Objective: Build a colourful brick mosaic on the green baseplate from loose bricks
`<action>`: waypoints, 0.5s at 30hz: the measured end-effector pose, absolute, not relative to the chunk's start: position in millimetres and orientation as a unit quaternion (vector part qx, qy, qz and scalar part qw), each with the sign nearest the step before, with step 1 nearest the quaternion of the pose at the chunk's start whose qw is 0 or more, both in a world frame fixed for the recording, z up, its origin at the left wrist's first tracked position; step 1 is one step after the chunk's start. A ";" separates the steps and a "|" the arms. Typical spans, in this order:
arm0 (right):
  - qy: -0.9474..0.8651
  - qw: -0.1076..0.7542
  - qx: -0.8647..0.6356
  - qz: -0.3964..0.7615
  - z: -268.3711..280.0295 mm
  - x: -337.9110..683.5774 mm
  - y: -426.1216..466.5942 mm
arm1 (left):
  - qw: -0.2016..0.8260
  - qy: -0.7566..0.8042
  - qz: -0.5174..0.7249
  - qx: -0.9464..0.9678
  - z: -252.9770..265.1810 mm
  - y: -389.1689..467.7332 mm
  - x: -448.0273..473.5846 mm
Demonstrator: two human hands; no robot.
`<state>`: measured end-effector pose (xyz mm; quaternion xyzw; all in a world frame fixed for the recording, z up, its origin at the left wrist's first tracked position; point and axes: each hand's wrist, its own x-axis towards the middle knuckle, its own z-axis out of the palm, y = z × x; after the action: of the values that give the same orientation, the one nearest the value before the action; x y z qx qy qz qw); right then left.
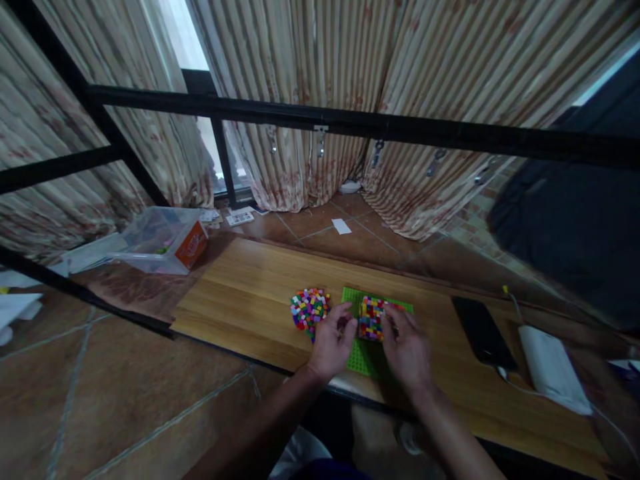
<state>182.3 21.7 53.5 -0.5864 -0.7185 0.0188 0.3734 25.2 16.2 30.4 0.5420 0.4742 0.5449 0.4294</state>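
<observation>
A green studded baseplate (363, 360) lies on the wooden board, partly hidden by my hands. On it sits a square block of small multicoloured toy bricks (370, 319). My left hand (334, 340) hovers at the plate's left edge, beside a loose pile of small bricks (307, 308). Its fingers are curled toward the thumb; whatever is between them is too small to make out. Over the right side of the brick block, my right hand (409, 343) has its thumb and fingers bent against the bricks, covering that part.
On the board's right lie a black phone (484, 332) with a cable and a white power bank (554, 369). A clear plastic box (157, 240) with an orange label stands beyond the left end. A black metal rail (350, 120) crosses in front of the curtains (310, 60).
</observation>
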 end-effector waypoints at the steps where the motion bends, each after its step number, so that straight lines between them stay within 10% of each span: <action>1: -0.720 0.377 -0.582 0.029 55.8 176.4 14.1 | 0.417 0.478 0.554 0.539 32.6 9.8 17.1; 15: -0.792 0.228 -0.563 0.061 23.0 69.6 -14.3 | 0.332 0.621 0.546 0.453 12.2 -46.8 -75.8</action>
<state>69.6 -14.3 23.0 -0.5626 -0.7923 0.0610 0.2281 -75.8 -46.8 12.2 0.4535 0.6212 0.5461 0.3321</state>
